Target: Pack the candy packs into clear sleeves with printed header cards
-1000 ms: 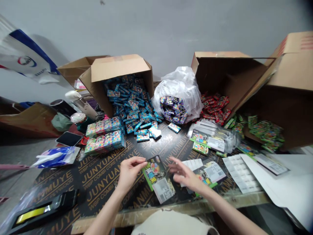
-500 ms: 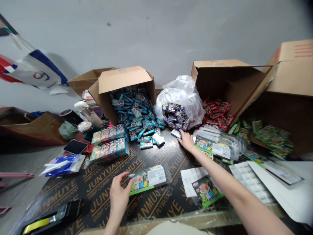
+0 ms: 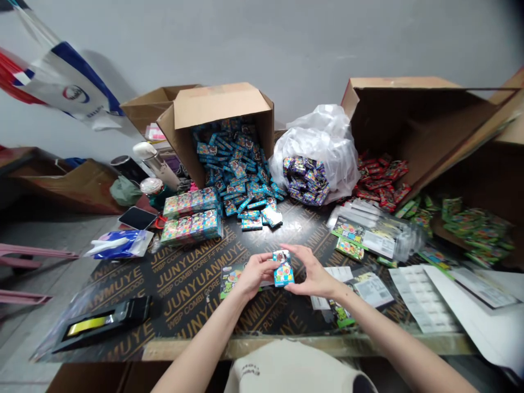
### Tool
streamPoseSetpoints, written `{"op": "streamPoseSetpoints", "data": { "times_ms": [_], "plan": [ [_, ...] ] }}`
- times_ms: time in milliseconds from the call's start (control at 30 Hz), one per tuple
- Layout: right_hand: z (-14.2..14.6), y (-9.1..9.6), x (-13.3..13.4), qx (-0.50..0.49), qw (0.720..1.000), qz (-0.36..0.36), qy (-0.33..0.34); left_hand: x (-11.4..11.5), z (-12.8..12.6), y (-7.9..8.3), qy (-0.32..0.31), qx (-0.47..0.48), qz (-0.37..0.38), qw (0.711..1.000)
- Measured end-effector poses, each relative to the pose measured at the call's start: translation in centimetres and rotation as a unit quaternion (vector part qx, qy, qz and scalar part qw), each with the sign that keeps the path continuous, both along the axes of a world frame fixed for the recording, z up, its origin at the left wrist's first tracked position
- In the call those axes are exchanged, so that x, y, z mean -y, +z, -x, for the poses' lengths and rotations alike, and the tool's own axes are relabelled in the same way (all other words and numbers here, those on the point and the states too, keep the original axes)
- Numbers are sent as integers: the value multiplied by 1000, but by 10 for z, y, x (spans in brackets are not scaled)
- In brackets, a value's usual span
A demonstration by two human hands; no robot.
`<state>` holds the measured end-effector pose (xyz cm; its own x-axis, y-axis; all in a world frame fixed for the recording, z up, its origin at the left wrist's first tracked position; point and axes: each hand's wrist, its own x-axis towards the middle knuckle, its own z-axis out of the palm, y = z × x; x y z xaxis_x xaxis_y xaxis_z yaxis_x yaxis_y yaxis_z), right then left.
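Item, in hand: one small blue printed box (image 3: 284, 271), standing upright above the near middle of the board, its long side running away from the person. Held between both hands.

Left hand (image 3: 256, 275): on the box's left side, curled, fingers closed against it.
Right hand (image 3: 311, 271): on its right side, curled likewise, fingertips (image 3: 295, 250) reaching over the box's far end. The hands nearly meet around the box, neither spread nor pressed palm to palm; the exact grip is partly hidden.

Step, as judged: one box being handled by itself, apart from its fellows. With both hands occupied, any next move calls for loosening the hold on it first.

Around the hands: a green-edged printed card (image 3: 231, 281) lies just under the left hand, and a second printed card (image 3: 370, 289) lies right of the right hand, both on a black plywood board (image 3: 188, 289) lettered JUNYUANMUYE.

Further off, far: a heap of similar blue boxes (image 3: 235, 174) spills from a tipped cardboard carton (image 3: 216, 103). Beside it lie purple packets (image 3: 305, 180) against a clear plastic bag (image 3: 323, 131), then red packets (image 3: 382, 177) below a second carton (image 3: 413, 114). Far left of the hands sit two shrink-wrapped stacks of boxes (image 3: 190, 218).
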<state>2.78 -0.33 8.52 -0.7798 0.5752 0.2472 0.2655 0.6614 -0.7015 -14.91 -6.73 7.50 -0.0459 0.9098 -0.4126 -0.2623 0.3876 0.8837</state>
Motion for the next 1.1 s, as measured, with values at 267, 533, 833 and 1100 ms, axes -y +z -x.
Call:
{"op": "streamPoseSetpoints", "data": {
  "times_ms": [267, 533, 833, 1100],
  "plan": [
    [-10, -34, -13, 56, 989, -79, -111, 27, 33, -32, -179, -554, -180, 793],
    [-14, -45, -13, 54, 998, -5, 11, 32, 35, -35, -163, -529, -214, 805],
    [-6, -38, 8, -18, 997, -22, -69, 27, 36, -25, -102, -515, -208, 825],
    [-4, -56, -55, 44, 944, -97, -312, 21, 38, -45, -118, -574, -214, 782]
  ]
}}
